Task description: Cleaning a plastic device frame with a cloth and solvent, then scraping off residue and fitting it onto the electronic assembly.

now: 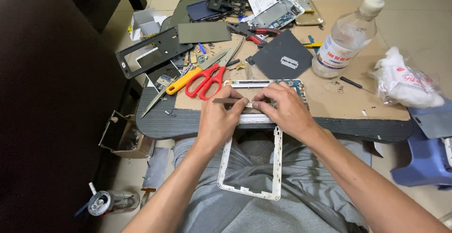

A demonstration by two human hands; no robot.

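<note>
the low dark counter (155, 120) sits over the person's lap and carries a sheet of brown cardboard (339, 99), seemingly laid there as a work mat to spare the top. a clear plastic bottle (341, 42) with a white nozzle stands on the cardboard at the right, away from the loose parts, and a white bag of cotton (407, 84) rests past the mat's right edge.

the white tablet frame (275, 167) lies half on the counter's near edge and half hanging down over the grey-clad lap, so its top end is braced on the hard surface where both hands meet. the right hand (287, 108) presses flat on that top end, fingers spread and not closed round anything, apparently to pin it. the left hand (219, 117) has its grip pinched closed on a thin dark flat tool (228, 100), held level with its tip at the frame's edge just beside the right fingers.

red-handled scissors (207, 80) lie just beyond the left hand, near a dark square sheet (282, 56) bearing a razor blade (290, 62).
</note>
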